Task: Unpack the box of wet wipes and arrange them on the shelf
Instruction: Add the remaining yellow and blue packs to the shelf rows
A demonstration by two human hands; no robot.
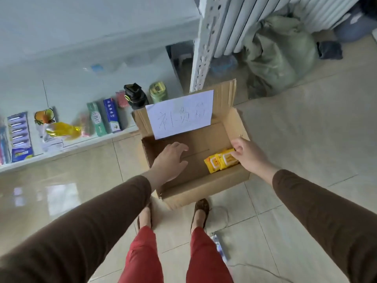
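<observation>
An open cardboard box (pixel 195 186) stands on the tiled floor in front of my feet, with a white handwritten paper (pixel 179 115) on its far flap. Inside, at the right end, lie yellow wet wipe packs (pixel 218 162), two or three side by side. My right hand (pixel 244 153) reaches in from the right, and its fingers touch the rightmost pack. My left hand (pixel 170 160) hovers over the bare left half of the box, fingers spread, holding nothing. The low white shelf (pixel 67 148) runs along the left.
The shelf holds toothpaste boxes (pixel 104 118), a blue razor card (pixel 20 137), yellow wrapped goods (pixel 61 129), a black bottle (pixel 135 96) and a green jar (pixel 158 91). A perforated white upright (pixel 204 48) stands behind the box. A green sack (pixel 279 54) lies at the back right. A cable (pixel 255 266) crosses the floor.
</observation>
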